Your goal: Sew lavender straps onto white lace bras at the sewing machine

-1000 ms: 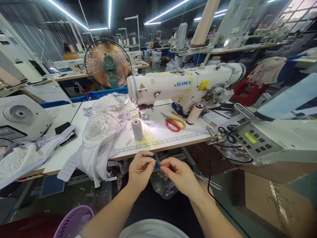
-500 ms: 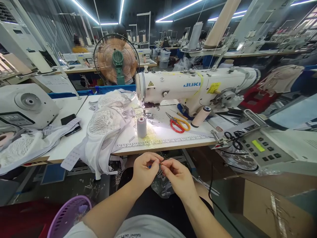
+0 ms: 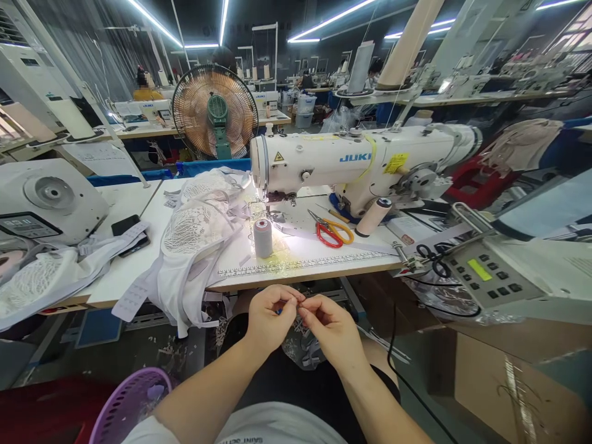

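Observation:
My left hand [image 3: 272, 317] and my right hand [image 3: 330, 327] meet fingertip to fingertip over my lap, in front of the table edge. Both are closed in a pinch on something tiny that I cannot make out. Beyond them on the table stands a grey thread spool [image 3: 263, 239], below the needle area of a white sewing machine [image 3: 319, 160]. Scissors [image 3: 330, 229] with red and orange handles lie right of the spool. White lace bras [image 3: 194, 234] are heaped to the left and hang over the edge.
A ruler strip [image 3: 300, 265] runs along the table's front. A pink thread cone [image 3: 374, 217] leans at the right, near a control box [image 3: 490, 274]. A phone [image 3: 129, 231] lies left. A purple basket [image 3: 132, 401] and cardboard box [image 3: 504, 382] stand below. Behind is a fan [image 3: 215, 111].
My hands stay pinched together in nearly the same place, with only a slight shift of the fingers. The whole view has moved a little; the things on the table lie as before.

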Demonstrator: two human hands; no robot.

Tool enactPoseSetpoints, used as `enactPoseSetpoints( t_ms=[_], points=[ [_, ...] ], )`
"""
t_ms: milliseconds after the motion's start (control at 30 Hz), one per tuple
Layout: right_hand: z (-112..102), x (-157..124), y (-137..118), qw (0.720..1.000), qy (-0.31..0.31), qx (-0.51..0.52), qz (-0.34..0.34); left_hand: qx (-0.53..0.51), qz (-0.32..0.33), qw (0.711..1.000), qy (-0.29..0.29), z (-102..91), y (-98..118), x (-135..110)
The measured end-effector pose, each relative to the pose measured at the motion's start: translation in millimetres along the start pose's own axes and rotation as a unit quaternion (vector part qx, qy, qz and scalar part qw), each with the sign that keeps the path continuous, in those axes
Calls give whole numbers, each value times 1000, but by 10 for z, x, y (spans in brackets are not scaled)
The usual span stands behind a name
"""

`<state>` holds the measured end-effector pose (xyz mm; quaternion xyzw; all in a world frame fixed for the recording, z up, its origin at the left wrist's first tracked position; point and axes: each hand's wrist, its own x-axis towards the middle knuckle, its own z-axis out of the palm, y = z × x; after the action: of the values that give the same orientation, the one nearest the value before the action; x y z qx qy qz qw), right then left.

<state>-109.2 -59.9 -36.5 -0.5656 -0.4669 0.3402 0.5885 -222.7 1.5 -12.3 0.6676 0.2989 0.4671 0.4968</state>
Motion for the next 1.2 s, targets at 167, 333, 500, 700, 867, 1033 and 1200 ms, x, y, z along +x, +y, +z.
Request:
enactPoseSetpoints(
  t_ms=[167, 333, 500, 700, 867, 1033, 1200],
  points=[
    [1, -4, 44, 1000, 5, -6, -4, -12, -11, 1000, -4, 4, -32, 0],
    [22, 6, 45, 999, 20, -22, -26, -9, -9, 1000, -7, 6, -48, 0],
    [30, 10, 36, 997, 31, -48, -48, -15, -8, 1000, -6, 3, -47, -1],
    [24, 0, 31, 997, 32, -54, -46, -6, 1, 1000, -10, -1, -62, 2],
    [28, 5, 29, 996, 29, -62, -50, -4, -8, 1000, -16, -11, -63, 3],
    [31, 11, -4, 994, 37, -83, -63, -6, 0, 1000, -18, -15, -65, 3],
    [28, 11, -22, 992, 35, -96, -67, -7, 6, 1000, -20, -14, -75, -1]
  ],
)
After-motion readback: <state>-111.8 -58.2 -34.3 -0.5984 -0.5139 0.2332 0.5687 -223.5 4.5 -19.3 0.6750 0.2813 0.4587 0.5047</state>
